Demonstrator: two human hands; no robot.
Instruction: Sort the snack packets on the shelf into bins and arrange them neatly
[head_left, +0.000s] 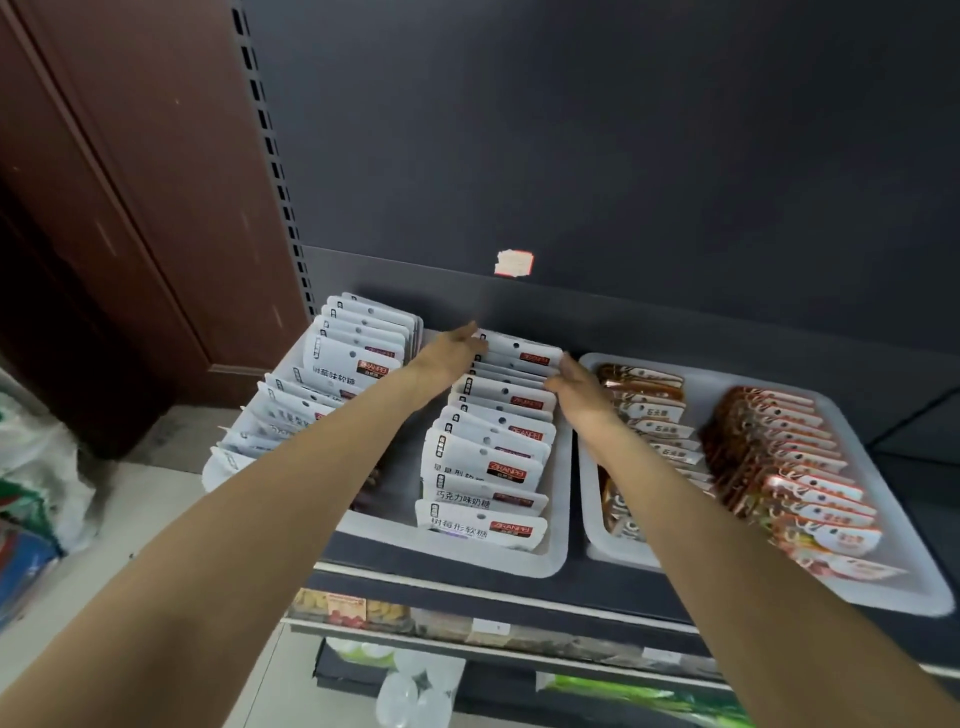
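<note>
Two white bins stand side by side on a dark shelf. The left bin (558, 540) holds two rows of white snack packets (493, 431) standing on edge. The right bin (914, 592) holds two rows of brown and red packets (779, 457). My left hand (449, 351) presses its straight fingers against the left side of the back packets in the left bin's right row. My right hand (574, 387) presses flat against the right side of the same row. Both hands squeeze the row between them.
A dark back panel (597, 156) with a small torn label (514, 262) rises behind the bins. A brown wooden door (130, 182) is at left, with bags on the floor (36, 467). Lower shelves (493, 629) hold other goods.
</note>
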